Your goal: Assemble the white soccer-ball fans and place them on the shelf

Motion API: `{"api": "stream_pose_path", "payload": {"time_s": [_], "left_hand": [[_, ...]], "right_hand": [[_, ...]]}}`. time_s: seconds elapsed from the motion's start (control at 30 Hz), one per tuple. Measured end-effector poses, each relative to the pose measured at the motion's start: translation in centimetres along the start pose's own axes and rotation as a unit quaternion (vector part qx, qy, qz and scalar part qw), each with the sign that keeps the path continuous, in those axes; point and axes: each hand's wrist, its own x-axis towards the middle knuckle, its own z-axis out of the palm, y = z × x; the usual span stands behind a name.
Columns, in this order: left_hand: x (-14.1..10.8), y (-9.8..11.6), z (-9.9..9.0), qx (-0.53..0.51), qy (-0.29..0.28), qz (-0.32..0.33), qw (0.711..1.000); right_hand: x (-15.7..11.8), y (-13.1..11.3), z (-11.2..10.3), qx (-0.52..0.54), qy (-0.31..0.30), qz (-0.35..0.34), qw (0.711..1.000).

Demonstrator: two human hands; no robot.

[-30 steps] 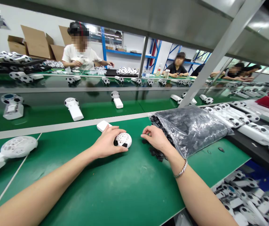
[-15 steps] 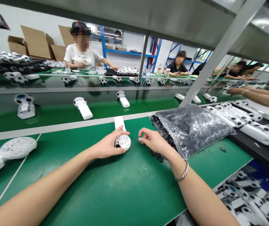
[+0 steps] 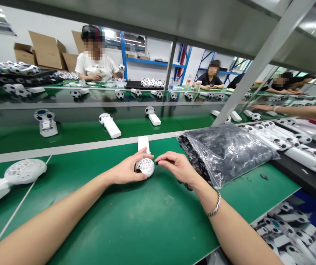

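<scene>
When assessing the unit (image 3: pixel 146 168), begin with position: at the far half of the desk (image 3: pixel 147 224), grille facing up, handle (image 3: pixel 143 142) pointing away toward the pale strip (image 3: pixel 64 151). Cannot tell whether resting fully or slightly raised. Recorded for the left grip (image 3: pixel 125 170): closed around the rounded head of the unit, fingers over the far side, thumb along the near side. Recorded for the right grip (image 3: pixel 178 167): pinched at the fingertips, apparently on a small black piece (image 3: pixel 157 163), just beside the head and seemingly apart from it. Judged foremost among risks: a dropped piece, owing to small size and a hold by fingertips alone. Possible too: an unnoticed wrong facing of the piece, owing to concealment behind the fingers. Rated moderate: a roll or twist of the unit under side pressure, owing to the curved head and support mainly from one side. Treat the open bag (image 3: pixel 235 156) as a further hazard: mouth toward the right wrist, black stock (image 3: pixel 190 149) exposed there, liable to scatter at a brush of the forearm or a snag on the bracelet (image 3: pixel 213 204). Mind also the stray bit (image 3: pixel 264 177) on the desk, near the bag: apt to be swept off, owing to lying loose.
</scene>
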Motion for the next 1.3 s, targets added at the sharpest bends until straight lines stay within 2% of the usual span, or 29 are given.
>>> {"api": "stream_pose_path", "payload": {"time_s": [0.13, 0.4, 0.5, 0.6, 0.73, 0.9, 1.0, 1.1, 1.3], "left_hand": [[0.1, -0.2, 0.0, 0.001, -0.002, 0.001, 1.000], [0.2, -0.3, 0.1, -0.004, 0.002, 0.005, 1.000], [0.3, -0.3, 0.2, -0.012, 0.006, 0.006, 1.000], [0.3, -0.1, 0.5, -0.018, 0.023, -0.001, 1.000], [0.4, 0.2, 1.0, -0.020, 0.052, 0.006, 0.998], [0.4, 0.6, 1.3, -0.019, 0.064, -0.010, 0.998], [0.4, 0.8, 1.4, -0.025, 0.070, -0.016, 0.997], [0.6, 0.9, 1.7, -0.035, 0.089, -0.026, 0.995], [0.7, 1.0, 2.2, -0.035, 0.110, -0.023, 0.993]], "right_hand": [[-0.1, 0.0, 0.2, 0.028, 0.008, 0.008, 1.000], [-0.4, -1.0, 0.3, -0.094, -0.046, -0.126, 0.986], [-0.4, -1.3, 0.8, -0.130, -0.065, -0.154, 0.977], [-0.4, -1.4, 1.6, -0.130, -0.046, -0.156, 0.978], [-0.3, -1.0, 2.3, -0.077, -0.004, -0.117, 0.990], [0.1, 0.7, 2.6, 0.004, 0.056, -0.007, 0.998], [0.3, 1.5, 2.8, 0.113, 0.023, 0.076, 0.990], [0.4, 1.6, 3.1, 0.235, -0.022, 0.121, 0.964], [0.2, 0.9, 3.4, 0.244, 0.006, 0.135, 0.960]]}}
